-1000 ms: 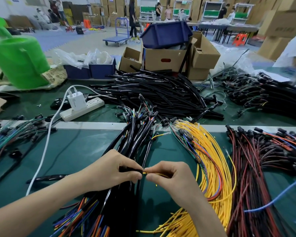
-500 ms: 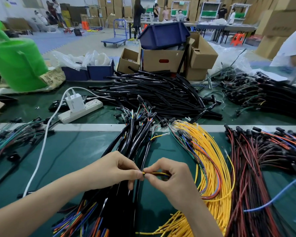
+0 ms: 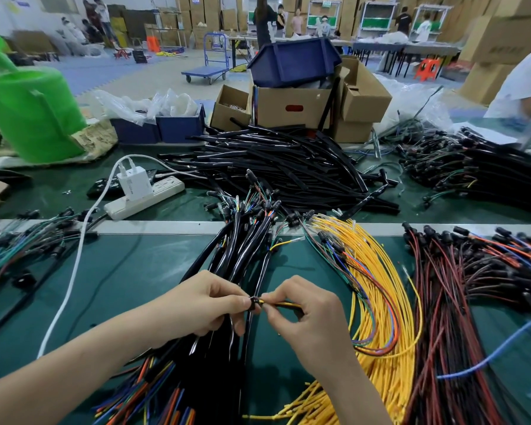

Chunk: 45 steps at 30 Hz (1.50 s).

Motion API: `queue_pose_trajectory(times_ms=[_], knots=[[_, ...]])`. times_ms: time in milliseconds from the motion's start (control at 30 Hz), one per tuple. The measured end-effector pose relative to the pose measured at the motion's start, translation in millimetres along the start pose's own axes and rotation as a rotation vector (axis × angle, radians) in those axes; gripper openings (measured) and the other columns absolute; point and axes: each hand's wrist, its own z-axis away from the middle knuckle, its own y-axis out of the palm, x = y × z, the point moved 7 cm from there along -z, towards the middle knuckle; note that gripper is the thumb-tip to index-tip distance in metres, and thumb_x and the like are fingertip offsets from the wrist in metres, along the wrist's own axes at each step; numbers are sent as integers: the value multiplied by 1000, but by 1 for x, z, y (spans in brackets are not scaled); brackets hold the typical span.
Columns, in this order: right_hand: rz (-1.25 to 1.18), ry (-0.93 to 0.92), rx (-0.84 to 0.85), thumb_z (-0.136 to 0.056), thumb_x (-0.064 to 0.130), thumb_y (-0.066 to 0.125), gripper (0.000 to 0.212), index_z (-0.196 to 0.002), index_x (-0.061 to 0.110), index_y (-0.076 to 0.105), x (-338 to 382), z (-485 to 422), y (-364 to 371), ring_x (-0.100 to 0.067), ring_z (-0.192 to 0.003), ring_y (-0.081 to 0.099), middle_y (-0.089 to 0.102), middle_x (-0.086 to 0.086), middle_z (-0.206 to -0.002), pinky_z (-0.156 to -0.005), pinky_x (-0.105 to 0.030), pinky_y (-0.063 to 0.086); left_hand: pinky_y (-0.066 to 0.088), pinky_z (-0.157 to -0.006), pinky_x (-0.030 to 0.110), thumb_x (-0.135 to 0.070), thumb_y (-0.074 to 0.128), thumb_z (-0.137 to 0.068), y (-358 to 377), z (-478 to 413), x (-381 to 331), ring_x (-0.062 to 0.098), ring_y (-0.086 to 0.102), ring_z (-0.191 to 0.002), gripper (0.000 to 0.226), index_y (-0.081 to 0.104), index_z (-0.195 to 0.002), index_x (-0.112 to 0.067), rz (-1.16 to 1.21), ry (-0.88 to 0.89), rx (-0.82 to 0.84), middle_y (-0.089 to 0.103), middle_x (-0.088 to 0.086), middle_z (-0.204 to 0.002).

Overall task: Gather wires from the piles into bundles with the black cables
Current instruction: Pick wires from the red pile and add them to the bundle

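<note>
Our left hand (image 3: pixel 203 305) pinches a black cable (image 3: pixel 253 302), our right hand (image 3: pixel 307 314) a yellow wire (image 3: pixel 284 304); we should line them up squarely.

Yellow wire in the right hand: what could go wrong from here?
1. The right hand pinches the yellow wire only at the fingertips, so it could slip from the black cable end that the left hand pinches.
2. The wire leads toward the yellow wire pile and might drag neighbours along.
</note>
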Motion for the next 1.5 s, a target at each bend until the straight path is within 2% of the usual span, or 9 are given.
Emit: queue_pose_trajectory(times_ms=[300,467,667,867,1067,1200,1300,1367,1500], knots=[[-18,-27,29,-76,20,71,3,-76,21,69,4,0,1,-5,-72,60,62,13,-74,-63,-34,51,21,-37,15,-18,54,-95,2,0,-2,8,26,-40,24,75,-83,-19,40,14,-23,67,6,-67],[-93,84,112,-76,17,75,8,-75,23,70,-3,1,2,1,-62,54,58,23,-64,-56,-10,35,28,-41,13,-22,55,-96,4,1,-6,4,34,-42,21,75,-90,-26,-122,85,51,69,-1,-68],[-213,217,240,-80,22,73,10,-72,27,71,-11,3,3,0,-51,46,55,22,-54,-51,-11,34,28,-39,13,-35,57,-86,8,1,-5,2,35,-41,20,75,-94,-31,-146,76,159,69,-2,-68],[-192,192,240,-80,18,74,12,-77,26,66,-9,3,7,4,-57,52,60,23,-64,-54,-9,37,31,-41,14,-27,56,-93,8,1,-6,2,38,-43,19,74,-95,-24,-223,100,122,69,-3,-67],[-259,187,226,-81,15,59,11,-72,21,57,-10,4,10,-3,-52,44,56,0,-62,-51,-18,36,37,-50,20,-27,55,-95,14,1,-17,7,44,-51,20,73,-86,-27,-408,167,48,70,-9,-67],[-228,204,223,-86,2,45,19,-81,20,47,-12,5,17,-6,-56,38,50,-2,-66,-55,-35,39,34,-50,11,-28,55,-94,24,2,-28,2,50,-49,23,61,-71,-32,-654,255,-22,68,-12,-65],[-177,212,188,-91,-2,36,24,-85,20,45,-16,4,17,-7,-55,36,53,-15,-70,-52,-26,31,34,-52,9,-29,52,-95,33,-1,-30,0,51,-52,18,57,-78,-27,-790,265,-28,69,-5,-68],[-128,218,164,-93,-3,36,26,-87,21,45,-18,4,16,-7,-53,37,52,-11,-66,-52,-23,29,40,-56,15,-29,51,-96,35,-2,-32,5,52,-55,17,56,-81,-23,-832,284,-52,67,-1,-68],[229,271,99,-101,32,32,15,-92,26,41,-24,7,14,-19,-59,54,55,2,-61,-57,-35,37,47,-68,36,-33,49,-95,27,0,-34,15,55,-67,12,53,-85,-28,-823,319,-168,62,-3,-70]])
